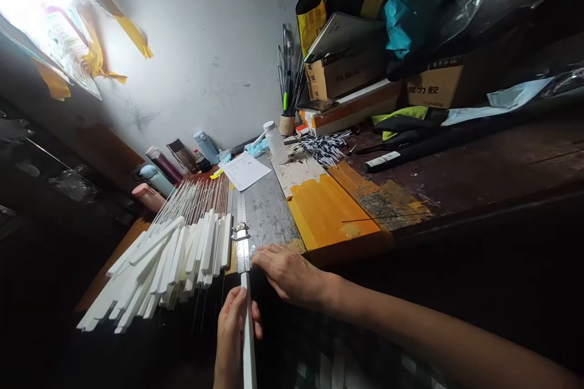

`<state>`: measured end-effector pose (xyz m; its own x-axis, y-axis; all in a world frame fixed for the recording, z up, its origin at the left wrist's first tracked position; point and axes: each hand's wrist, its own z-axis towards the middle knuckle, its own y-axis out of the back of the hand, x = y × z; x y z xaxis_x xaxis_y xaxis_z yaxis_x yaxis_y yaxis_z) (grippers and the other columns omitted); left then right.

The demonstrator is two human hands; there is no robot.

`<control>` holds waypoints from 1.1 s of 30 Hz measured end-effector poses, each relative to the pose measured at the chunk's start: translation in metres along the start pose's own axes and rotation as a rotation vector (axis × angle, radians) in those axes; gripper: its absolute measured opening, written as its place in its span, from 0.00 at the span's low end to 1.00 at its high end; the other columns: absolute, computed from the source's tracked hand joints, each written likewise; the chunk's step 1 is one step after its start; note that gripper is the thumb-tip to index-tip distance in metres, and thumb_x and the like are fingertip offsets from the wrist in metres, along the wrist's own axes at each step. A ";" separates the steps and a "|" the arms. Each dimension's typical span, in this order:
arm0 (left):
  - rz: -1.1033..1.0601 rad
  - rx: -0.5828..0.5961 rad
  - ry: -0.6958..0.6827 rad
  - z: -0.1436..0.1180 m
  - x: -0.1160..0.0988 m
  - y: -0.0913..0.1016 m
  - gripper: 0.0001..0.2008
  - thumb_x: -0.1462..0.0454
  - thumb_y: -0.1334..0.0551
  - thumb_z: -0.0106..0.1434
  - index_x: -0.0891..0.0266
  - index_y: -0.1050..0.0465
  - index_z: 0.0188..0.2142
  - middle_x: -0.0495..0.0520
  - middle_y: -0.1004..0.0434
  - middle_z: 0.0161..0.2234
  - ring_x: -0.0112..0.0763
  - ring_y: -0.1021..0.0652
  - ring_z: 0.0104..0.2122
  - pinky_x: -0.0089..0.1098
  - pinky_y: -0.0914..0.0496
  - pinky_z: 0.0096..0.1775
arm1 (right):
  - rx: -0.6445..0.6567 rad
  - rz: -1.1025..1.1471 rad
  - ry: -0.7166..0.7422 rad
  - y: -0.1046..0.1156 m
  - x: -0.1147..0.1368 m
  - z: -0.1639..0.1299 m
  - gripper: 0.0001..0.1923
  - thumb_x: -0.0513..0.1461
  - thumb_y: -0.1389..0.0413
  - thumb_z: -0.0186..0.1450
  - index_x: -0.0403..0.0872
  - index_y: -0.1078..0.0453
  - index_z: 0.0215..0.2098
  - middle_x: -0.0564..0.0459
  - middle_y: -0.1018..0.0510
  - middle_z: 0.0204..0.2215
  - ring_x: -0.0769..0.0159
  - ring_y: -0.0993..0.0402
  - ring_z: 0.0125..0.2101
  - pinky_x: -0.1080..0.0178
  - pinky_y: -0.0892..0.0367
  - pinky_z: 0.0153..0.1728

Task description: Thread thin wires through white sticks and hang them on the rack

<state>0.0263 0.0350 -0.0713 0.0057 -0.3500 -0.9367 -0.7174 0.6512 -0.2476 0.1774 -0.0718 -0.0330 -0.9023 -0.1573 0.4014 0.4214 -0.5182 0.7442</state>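
- Left hand [232, 334]: closed around white strip [248, 340] (upright, tip just below the metal ruler [240, 237]).
- Right hand [287, 273]: laid flat, fingers spread, on grey board [269, 216].
- White strips [173, 261]: fanned at left.

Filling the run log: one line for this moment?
left hand: holds white strip | right hand: flat beside metal ruler

One head-worn view looks forward and down, tilted (horizon slanting), close above the workbench [319, 213] edge; the wall [205, 42] stands beyond it.
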 end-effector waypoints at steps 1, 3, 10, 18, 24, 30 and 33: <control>-0.004 0.001 0.000 0.000 0.000 0.001 0.23 0.48 0.30 0.50 0.62 0.35 0.32 0.44 0.30 0.15 0.22 0.33 0.09 0.21 0.40 0.13 | 0.016 -0.013 0.008 -0.003 -0.002 0.006 0.18 0.25 0.51 0.60 0.38 0.33 0.47 0.40 0.24 0.43 0.57 0.30 0.49 0.57 0.35 0.53; -0.012 0.002 0.001 0.000 0.000 0.001 0.22 0.49 0.30 0.51 0.62 0.35 0.31 0.44 0.30 0.14 0.23 0.33 0.09 0.21 0.40 0.13 | 0.036 -0.055 0.029 -0.009 -0.007 0.016 0.20 0.25 0.50 0.59 0.39 0.33 0.49 0.40 0.25 0.46 0.57 0.31 0.50 0.57 0.35 0.53; -0.012 -0.003 -0.046 -0.001 0.001 -0.003 0.19 0.52 0.32 0.55 0.64 0.33 0.33 0.45 0.29 0.16 0.20 0.32 0.11 0.20 0.40 0.16 | 0.015 -0.111 0.066 -0.020 -0.015 0.025 0.18 0.28 0.48 0.60 0.38 0.32 0.48 0.39 0.24 0.45 0.56 0.30 0.49 0.56 0.35 0.54; -0.004 0.035 -0.025 -0.008 -0.002 -0.006 0.19 0.54 0.31 0.56 0.63 0.33 0.39 0.48 0.23 0.23 0.24 0.25 0.19 0.22 0.34 0.24 | 0.008 -0.193 0.224 -0.019 -0.020 0.022 0.14 0.30 0.48 0.67 0.43 0.30 0.50 0.44 0.23 0.50 0.59 0.31 0.50 0.57 0.34 0.53; -0.037 0.186 0.040 -0.026 0.003 -0.004 0.26 0.48 0.36 0.59 0.64 0.28 0.49 0.62 0.17 0.38 0.43 0.19 0.39 0.40 0.30 0.47 | 0.067 -0.350 0.338 0.037 -0.013 0.013 0.11 0.31 0.52 0.70 0.41 0.27 0.42 0.44 0.23 0.48 0.60 0.27 0.43 0.58 0.30 0.45; -0.097 0.386 0.258 -0.016 0.010 0.038 0.34 0.40 0.34 0.49 0.64 0.21 0.45 0.68 0.20 0.46 0.55 0.26 0.53 0.51 0.43 0.59 | 0.100 -0.605 0.037 0.139 -0.011 -0.052 0.12 0.28 0.49 0.65 0.43 0.30 0.45 0.48 0.21 0.40 0.59 0.27 0.40 0.59 0.30 0.40; -0.079 0.357 0.311 -0.024 0.019 0.060 0.29 0.42 0.34 0.52 0.63 0.19 0.43 0.67 0.19 0.43 0.53 0.24 0.49 0.51 0.40 0.57 | 0.017 -0.559 -0.138 0.167 -0.017 -0.117 0.14 0.31 0.53 0.65 0.49 0.29 0.42 0.51 0.22 0.37 0.58 0.25 0.38 0.57 0.29 0.39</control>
<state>-0.0338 0.0514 -0.0981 -0.1973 -0.5576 -0.8064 -0.4387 0.7858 -0.4360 0.2526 -0.2545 0.0218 -0.9686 0.2485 0.0097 -0.1138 -0.4774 0.8713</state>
